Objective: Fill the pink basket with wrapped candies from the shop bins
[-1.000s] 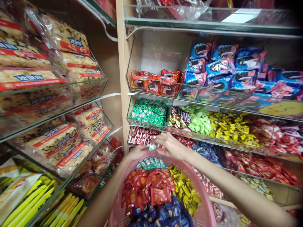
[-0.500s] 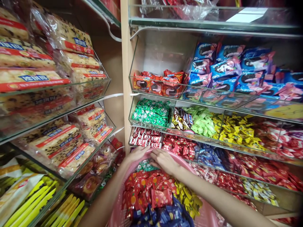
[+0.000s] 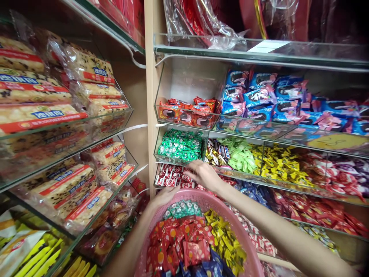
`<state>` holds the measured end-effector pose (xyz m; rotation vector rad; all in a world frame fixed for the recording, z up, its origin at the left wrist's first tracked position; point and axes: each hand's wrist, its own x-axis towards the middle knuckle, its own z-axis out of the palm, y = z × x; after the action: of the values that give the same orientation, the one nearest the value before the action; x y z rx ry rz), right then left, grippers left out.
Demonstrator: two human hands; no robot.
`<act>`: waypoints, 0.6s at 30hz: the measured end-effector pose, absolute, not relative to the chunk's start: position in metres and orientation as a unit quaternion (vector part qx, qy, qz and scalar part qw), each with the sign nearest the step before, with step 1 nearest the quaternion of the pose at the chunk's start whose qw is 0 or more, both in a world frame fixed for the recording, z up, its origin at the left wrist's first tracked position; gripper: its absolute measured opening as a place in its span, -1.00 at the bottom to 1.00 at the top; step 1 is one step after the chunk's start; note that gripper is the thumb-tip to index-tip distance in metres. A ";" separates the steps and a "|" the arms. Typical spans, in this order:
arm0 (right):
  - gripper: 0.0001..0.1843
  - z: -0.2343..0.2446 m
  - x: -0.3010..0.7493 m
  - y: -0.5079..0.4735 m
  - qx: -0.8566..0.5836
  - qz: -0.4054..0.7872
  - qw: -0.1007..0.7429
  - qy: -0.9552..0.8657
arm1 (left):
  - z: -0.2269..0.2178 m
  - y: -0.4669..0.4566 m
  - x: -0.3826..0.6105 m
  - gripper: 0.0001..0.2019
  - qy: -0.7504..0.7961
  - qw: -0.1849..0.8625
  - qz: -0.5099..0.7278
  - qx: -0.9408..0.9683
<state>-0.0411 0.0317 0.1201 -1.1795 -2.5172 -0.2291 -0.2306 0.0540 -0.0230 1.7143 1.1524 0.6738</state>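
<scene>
A pink plastic basket (image 3: 247, 231) sits low in the middle, filled with wrapped candies. Red packets (image 3: 187, 242), green candies (image 3: 182, 209), yellow candies (image 3: 226, 238) and dark blue packets (image 3: 213, 265) lie in it in separate patches. My left hand (image 3: 165, 197) grips the basket's far left rim; part of its fingers is hidden. Beyond the rim, my right hand (image 3: 205, 176) is raised with loosely bent fingers apart and nothing visible in them. It is in front of red-and-white packets (image 3: 170, 176), just below a bin of green candies (image 3: 181, 145).
Glass-fronted shelves fill the right side, with blue cookie packs (image 3: 261, 94), orange-red packs (image 3: 188, 113), pale green candies (image 3: 239, 154) and yellow-wrapped candies (image 3: 284, 163). Wrapped puffed-rice bars (image 3: 37, 115) crowd the left shelves. A wooden post (image 3: 150, 96) stands between.
My right hand has lifted from over the green candies in the basket and moved up past the rim toward the shelf. My left hand stays at the rim. The view has tilted upward.
</scene>
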 end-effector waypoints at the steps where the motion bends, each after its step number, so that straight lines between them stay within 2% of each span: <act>1: -0.73 0.130 -0.042 0.039 -0.429 -0.080 0.182 -0.881 | -0.023 0.054 -0.231 -0.41 0.469 0.463 0.277 0.699; 7: -0.72 0.164 -0.061 0.083 -0.603 -0.102 0.094 -0.785 | -0.021 0.051 -0.236 -0.42 0.474 0.448 0.284 0.703; 13: -0.68 0.157 -0.078 0.106 -0.658 -0.080 0.057 -0.746 | -0.017 0.046 -0.242 -0.43 0.470 0.441 0.285 0.710; 18: -0.64 0.153 -0.076 0.109 -0.664 -0.078 0.059 -0.741 | -0.014 0.042 -0.247 -0.41 0.473 0.435 0.283 0.712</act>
<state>-0.0765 0.1091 0.1526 -2.0123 -2.2452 -0.2351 -0.2467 0.0423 -0.0139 1.7731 1.1762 0.7033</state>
